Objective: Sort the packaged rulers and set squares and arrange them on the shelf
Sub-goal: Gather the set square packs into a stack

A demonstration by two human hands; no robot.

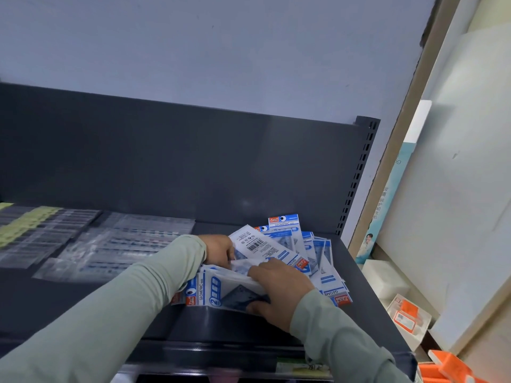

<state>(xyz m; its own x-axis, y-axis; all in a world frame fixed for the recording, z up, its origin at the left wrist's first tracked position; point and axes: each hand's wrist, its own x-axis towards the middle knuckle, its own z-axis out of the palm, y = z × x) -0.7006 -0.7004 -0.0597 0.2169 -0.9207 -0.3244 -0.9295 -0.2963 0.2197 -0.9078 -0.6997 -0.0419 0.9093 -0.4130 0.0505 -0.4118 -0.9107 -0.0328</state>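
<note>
A loose heap of blue-and-white set square packs (312, 252) lies on the dark grey shelf (116, 297) at its right end. My right hand (276, 291) grips the near stack of set square packs (218, 294), thumb under its front edge and fingers over the top. My left hand (218, 251) reaches into the heap and holds the edge of a pack turned barcode-side up (258, 243); its fingertips are hidden among the packs. Clear packaged rulers (121, 244) lie flat in rows on the shelf to the left.
More clear ruler packs with green labels (25, 225) lie at the far left. The shelf's slotted upright (359, 175) stands at the right. Beyond it are white boxes (384, 280) and orange packaged items (409, 316) on lower shelves. A price strip (298, 366) runs along the shelf's front edge.
</note>
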